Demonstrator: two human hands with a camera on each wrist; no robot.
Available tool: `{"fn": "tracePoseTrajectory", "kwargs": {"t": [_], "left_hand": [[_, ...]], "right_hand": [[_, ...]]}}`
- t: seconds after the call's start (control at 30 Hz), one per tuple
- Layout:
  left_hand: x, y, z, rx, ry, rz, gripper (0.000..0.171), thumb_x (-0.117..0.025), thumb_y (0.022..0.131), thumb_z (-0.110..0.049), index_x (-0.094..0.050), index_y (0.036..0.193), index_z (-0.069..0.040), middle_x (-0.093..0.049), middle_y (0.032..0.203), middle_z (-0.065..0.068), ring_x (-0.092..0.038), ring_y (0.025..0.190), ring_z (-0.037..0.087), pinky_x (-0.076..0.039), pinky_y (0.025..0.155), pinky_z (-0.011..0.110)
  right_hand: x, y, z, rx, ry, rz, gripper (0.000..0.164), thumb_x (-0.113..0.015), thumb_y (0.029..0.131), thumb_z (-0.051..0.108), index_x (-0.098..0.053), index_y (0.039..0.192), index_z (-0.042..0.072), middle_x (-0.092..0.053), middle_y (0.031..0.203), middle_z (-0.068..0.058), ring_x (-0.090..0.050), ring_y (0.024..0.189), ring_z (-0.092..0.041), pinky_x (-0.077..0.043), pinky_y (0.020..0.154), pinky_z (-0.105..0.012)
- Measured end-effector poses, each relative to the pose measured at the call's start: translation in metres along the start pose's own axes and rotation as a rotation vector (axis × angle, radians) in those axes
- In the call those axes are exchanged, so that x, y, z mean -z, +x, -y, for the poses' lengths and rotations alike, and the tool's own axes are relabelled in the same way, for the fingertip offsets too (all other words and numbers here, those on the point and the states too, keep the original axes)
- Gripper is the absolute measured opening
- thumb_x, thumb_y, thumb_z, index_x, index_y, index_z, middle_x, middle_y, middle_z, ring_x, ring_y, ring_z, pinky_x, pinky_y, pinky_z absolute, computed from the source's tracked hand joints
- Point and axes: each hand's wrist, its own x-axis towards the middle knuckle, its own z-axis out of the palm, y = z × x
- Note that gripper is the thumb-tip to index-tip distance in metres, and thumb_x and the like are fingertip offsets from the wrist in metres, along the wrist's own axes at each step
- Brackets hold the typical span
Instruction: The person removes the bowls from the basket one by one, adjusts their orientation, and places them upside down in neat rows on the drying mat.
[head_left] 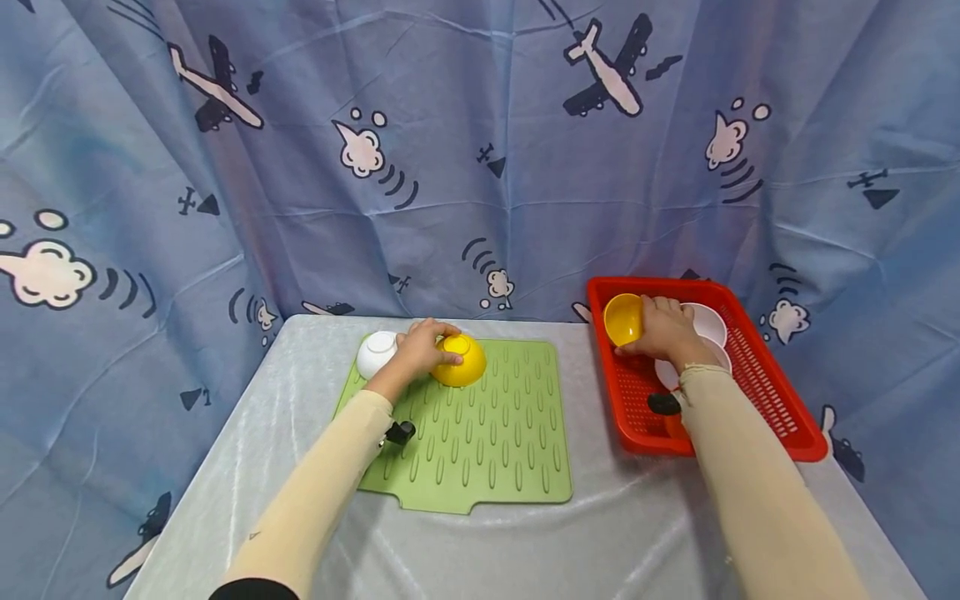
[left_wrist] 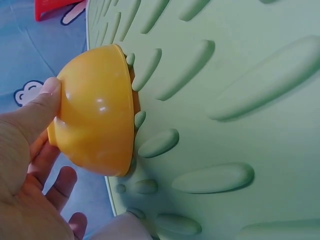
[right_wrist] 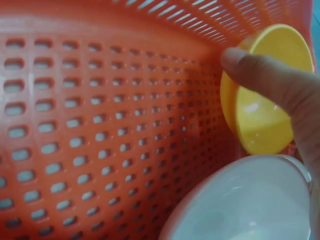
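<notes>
A yellow bowl (head_left: 468, 371) sits upside down on the green ribbed mat (head_left: 495, 442), near its back edge. My left hand (head_left: 422, 352) holds this bowl by its foot, the thumb on one side and fingers partly hidden behind it in the left wrist view. Just left of it, a white bowl (head_left: 372, 357) also lies bottom up. Over in the red basket (head_left: 611, 392), my right hand (head_left: 666, 331) grips a second yellow bowl (right_wrist: 270, 125) at the rim, its thumb on the near edge. That bowl is tipped with its hollow facing the camera.
White bowls (head_left: 711, 322) stand in the basket beside and below the right hand, partly covered by it. The mat and basket rest on a table with a pale cloth (head_left: 525, 550). A blue patterned curtain (head_left: 450, 167) hangs behind the table.
</notes>
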Motion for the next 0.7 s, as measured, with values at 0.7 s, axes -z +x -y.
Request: {"fn": "tracePoseTrajectory", "kwargs": {"t": [0.7], "left_hand": [[0.000,0.000,-0.001,0.013,-0.014,0.002,0.055,-0.084,0.085,-0.039,-0.067,0.136,-0.027,-0.060,0.137,0.001,-0.043,0.136,0.027,-0.025,0.106,0.058]], "right_hand": [[0.044,-0.021,0.013,-0.023,0.164,-0.238,0.114,-0.088,0.069,0.057,-0.035,0.147,-0.008,-0.038,0.130,-0.033,-0.029,0.119,-0.050,-0.018,0.097,-0.066]]}}
